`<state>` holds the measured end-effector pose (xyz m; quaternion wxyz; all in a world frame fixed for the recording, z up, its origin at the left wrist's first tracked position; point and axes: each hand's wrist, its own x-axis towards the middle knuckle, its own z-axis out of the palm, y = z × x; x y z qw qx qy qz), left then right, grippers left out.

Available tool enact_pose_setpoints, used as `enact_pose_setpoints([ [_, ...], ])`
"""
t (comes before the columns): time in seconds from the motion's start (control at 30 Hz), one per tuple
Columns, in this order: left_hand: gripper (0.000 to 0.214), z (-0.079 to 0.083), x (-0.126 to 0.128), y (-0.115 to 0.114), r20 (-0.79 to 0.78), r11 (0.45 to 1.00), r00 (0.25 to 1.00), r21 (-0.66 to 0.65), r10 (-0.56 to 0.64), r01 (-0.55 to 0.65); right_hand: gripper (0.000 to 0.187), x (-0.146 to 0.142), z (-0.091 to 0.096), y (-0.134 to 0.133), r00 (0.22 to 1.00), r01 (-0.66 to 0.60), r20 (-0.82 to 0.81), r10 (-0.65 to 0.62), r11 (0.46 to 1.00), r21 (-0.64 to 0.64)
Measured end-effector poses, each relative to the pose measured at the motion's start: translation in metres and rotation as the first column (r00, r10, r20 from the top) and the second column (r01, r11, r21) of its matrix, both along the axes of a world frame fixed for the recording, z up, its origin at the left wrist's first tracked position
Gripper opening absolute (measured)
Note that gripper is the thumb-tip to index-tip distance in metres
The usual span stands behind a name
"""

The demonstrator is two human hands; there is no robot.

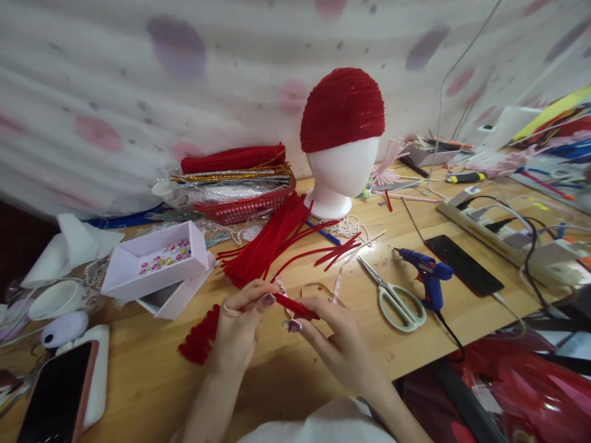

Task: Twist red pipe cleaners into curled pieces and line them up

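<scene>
My left hand (pixel 242 326) and my right hand (pixel 335 344) meet low in the middle of the head view, both pinching one red pipe cleaner (pixel 295 306). Its woven red strip (pixel 199 335) hangs left of my left hand onto the wooden table (pixel 138 381). Just behind my hands lies a heap of loose red pipe cleaners (pixel 268 246). Farther back stands a white foam head (pixel 344 172) wearing a red pipe-cleaner cap (pixel 342 109).
Scissors (pixel 392 295) and a blue glue gun (pixel 429 277) lie right of my hands, a black phone (pixel 464 264) and power strip (pixel 489 224) beyond. At left sit a pink bead box (pixel 154 261), a red basket (pixel 244 206) and a phone (pixel 58 394).
</scene>
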<state>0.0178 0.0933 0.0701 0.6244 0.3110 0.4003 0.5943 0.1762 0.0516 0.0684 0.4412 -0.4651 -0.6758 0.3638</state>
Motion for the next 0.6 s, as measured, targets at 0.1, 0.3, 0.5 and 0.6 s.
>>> enact_pose_setpoints([
  [0.1,0.026,0.0017,0.0006,0.0009,-0.007,0.999,1.000,-0.042,0.029,-0.029,0.013,0.0000,0.0011,0.0006,1.000,-0.027,0.015,0.027,1.000,0.011],
  [0.3,0.029,-0.0008,0.0014,0.0004,0.027,0.992,0.996,-0.094,0.081,-0.078,0.018,0.0004,-0.0022,0.0017,0.995,-0.086,0.048,0.088,0.996,-0.039],
  [0.5,0.034,-0.0016,0.0040,-0.0010,0.095,0.978,0.988,-0.181,0.119,-0.101,0.020,-0.0015,-0.0038,0.0003,0.983,-0.127,0.123,0.136,0.989,-0.078],
  [0.6,0.034,-0.0008,0.0047,-0.0004,0.112,0.974,0.986,-0.201,0.126,-0.101,0.021,-0.0022,-0.0024,0.0013,0.982,-0.134,0.123,0.143,0.988,-0.076],
])
